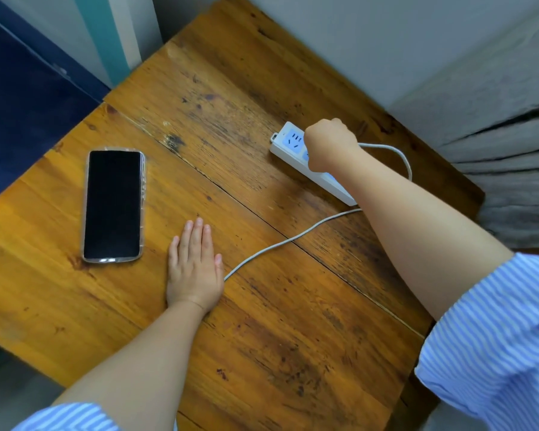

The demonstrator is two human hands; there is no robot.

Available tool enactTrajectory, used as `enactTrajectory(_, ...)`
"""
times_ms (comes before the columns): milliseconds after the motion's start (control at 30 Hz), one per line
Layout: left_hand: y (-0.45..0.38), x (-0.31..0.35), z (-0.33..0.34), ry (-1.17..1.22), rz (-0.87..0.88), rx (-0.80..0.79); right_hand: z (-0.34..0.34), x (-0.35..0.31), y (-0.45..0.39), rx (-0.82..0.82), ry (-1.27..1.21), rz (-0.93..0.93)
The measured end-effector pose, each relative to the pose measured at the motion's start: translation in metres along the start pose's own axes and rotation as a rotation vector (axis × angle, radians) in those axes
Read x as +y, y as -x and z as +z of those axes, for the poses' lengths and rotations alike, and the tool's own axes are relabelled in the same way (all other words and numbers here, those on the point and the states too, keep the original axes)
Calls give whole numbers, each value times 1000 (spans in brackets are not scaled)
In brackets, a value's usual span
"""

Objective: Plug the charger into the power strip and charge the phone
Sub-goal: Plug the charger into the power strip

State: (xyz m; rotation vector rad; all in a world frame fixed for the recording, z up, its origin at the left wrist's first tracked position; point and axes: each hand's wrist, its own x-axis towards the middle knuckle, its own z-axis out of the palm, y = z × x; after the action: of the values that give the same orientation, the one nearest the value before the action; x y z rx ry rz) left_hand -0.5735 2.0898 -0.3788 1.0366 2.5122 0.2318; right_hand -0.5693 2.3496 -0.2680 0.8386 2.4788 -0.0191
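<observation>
A black phone (112, 206) in a clear case lies face up on the wooden table (262, 337), at the left. A white power strip (288, 141) with blue sockets lies at the far right of the table. My right hand (329, 144) is closed in a fist directly over the strip's middle sockets; the charger itself is hidden under it. A white cable (280, 242) runs from under my right forearm across the table to my left hand (195, 269). That hand rests flat, palm down, fingers together, just right of the phone, and the cable's end is hidden beside it.
A second white cord (399, 154) loops from behind my right hand toward the table's right edge. A grey wall (355, 42) borders the table's far side. Grey fabric (511, 157) hangs at the right, a dark blue surface (22, 113) lies at the left.
</observation>
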Motion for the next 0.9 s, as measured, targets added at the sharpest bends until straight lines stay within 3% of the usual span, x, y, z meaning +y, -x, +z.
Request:
enactTrajectory(400, -2, -2, 4, 4, 5, 21, 9, -10, -5, -62, 215, 60)
enactTrajectory(567, -1, -3, 7, 0, 17, 37, 21, -9, 12, 80, 394, -14)
enactTrajectory(700, -1, -4, 5, 83, 54, 80, 43, -25, 47, 265, 173, -62)
enactTrajectory(900, 22, -20, -11, 450, 67, 190, 106, -79, 121, 292, -228, -198)
